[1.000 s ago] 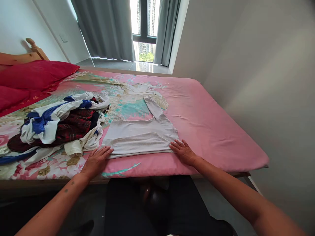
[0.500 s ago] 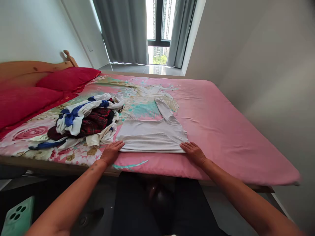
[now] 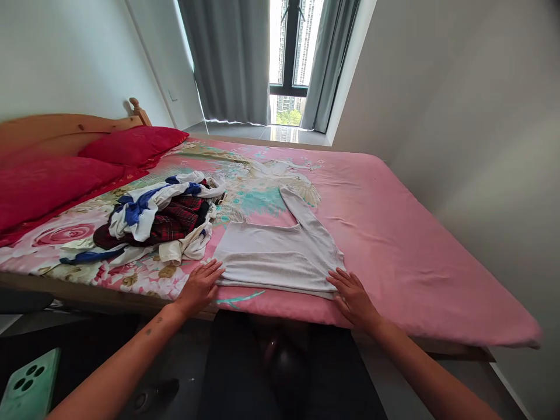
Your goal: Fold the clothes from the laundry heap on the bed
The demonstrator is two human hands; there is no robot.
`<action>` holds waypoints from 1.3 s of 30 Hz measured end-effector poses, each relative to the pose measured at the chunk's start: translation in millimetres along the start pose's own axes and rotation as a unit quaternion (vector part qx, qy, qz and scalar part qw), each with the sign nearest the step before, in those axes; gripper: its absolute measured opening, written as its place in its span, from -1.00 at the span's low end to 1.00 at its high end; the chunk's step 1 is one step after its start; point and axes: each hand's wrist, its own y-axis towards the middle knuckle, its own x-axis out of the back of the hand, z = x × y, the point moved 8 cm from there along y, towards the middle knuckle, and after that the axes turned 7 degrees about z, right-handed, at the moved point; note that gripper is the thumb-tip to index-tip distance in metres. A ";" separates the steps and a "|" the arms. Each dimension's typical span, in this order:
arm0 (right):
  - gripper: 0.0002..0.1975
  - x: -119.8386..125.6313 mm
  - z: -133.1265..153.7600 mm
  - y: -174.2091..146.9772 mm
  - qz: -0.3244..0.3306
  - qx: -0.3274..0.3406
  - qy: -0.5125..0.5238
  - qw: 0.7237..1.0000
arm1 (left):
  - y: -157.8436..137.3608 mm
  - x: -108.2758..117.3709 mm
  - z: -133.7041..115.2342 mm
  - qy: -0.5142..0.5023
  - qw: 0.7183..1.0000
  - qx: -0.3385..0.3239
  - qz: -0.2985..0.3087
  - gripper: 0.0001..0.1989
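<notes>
A light grey long-sleeved shirt [image 3: 271,256] lies folded on the bed, with one sleeve [image 3: 301,207] stretching toward the window. Its near edge runs roughly parallel to the front of the mattress. My left hand [image 3: 202,286] rests at the near left corner of the shirt, palm down with its fingers out straight. At the near right corner, my right hand [image 3: 355,297] lies flat with fingers slightly apart, touching the cloth. Neither hand grips anything. Left of the shirt is a heap of crumpled clothes [image 3: 175,219] in white, blue and dark red plaid.
The pink flowered bedsheet [image 3: 415,256] covers the bed. Red pillows [image 3: 135,146] lie by the wooden headboard [image 3: 65,131]. A green phone [image 3: 30,382] is at the lower left. Grey curtains [image 3: 231,64] flank the window, and a wall [image 3: 472,146] stands at right.
The shirt's near edge has come closer to the front of the bed, and both hands have moved toward me with it. My right fingers have spread a little. The view has shifted slightly.
</notes>
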 end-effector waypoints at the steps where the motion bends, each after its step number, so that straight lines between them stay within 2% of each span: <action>1: -0.60 5.9 8.8 13.6 -0.009 0.007 0.022 1.000 | 7.6 0.9 -11.5 -0.013 1.000 -0.024 -0.005 -0.51; 4: -0.63 9.3 41.6 57.2 -0.021 0.042 0.073 0.996 | 33.4 -5.6 -45.6 -0.036 0.996 -0.077 -0.004 -0.49; 5: -0.63 4.0 52.5 69.6 -0.010 0.056 0.079 0.995 | 40.8 -10.6 -52.6 -0.032 0.997 -0.071 0.002 -0.50; 7: -0.60 -15.4 65.8 87.5 0.039 0.060 0.074 0.995 | 49.9 -22.0 -55.7 -0.012 1.000 -0.019 0.021 -0.54; 10: -0.49 -47.3 61.1 96.1 0.128 0.011 0.055 0.990 | 50.0 -33.4 -44.8 0.010 0.996 0.073 0.058 -0.48; 12: -0.46 -56.4 53.2 97.3 0.158 -0.020 0.056 0.986 | 50.1 -35.9 -38.5 0.005 0.992 0.096 0.084 -0.43; 15: -0.50 -51.3 51.2 106.9 0.142 -0.030 0.068 0.987 | 61.6 -33.3 -40.2 -0.014 0.991 0.089 0.097 -0.43; 18: -0.48 -48.0 60.3 120.9 0.121 0.004 0.070 0.990 | 79.6 -34.2 -57.6 -0.030 0.993 0.047 0.099 -0.41; 21: -0.45 -58.3 63.3 129.1 0.149 0.023 0.076 0.986 | 91.9 -43.3 -69.0 -0.048 0.988 0.041 0.140 -0.34; 23: -0.49 -59.4 57.5 135.6 0.148 0.016 0.091 0.985 | 100.7 -44.9 -67.9 -0.069 0.983 0.045 0.161 -0.37; 25: -0.54 -52.1 45.8 147.1 0.116 0.006 0.107 0.987 | 114.8 -40.6 -59.2 -0.090 0.982 0.042 0.163 -0.46; 28: -0.56 -44.5 17.2 170.2 0.078 0.012 0.107 0.991 | 142.0 -38.4 -30.3 -0.098 0.980 0.040 0.169 -0.51; 30: -0.56 -53.5 -14.5 182.5 0.099 0.003 0.082 0.992 | 157.5 -44.8 -2.4 -0.079 0.978 0.048 0.188 -0.48; 32: -0.53 -67.8 -59.9 187.3 0.129 -0.060 0.046 0.989 | 167.4 -51.7 31.8 -0.056 0.976 0.089 0.192 -0.43; 35: -0.47 -78.2 -122.4 182.1 0.132 -0.181 0.011 0.975 | 175.3 -52.8 75.8 -0.030 0.974 0.166 0.151 -0.40; 37: -0.47 -75.4 -140.4 181.4 0.119 -0.209 0.004 0.970 | 182.8 -49.3 88.5 -0.020 0.979 0.173 0.106 -0.45; 39: -0.52 -68.4 -146.4 188.3 0.115 -0.223 0.006 0.968 | 192.4 -45.3 93.9 -0.013 0.984 0.172 0.048 -0.52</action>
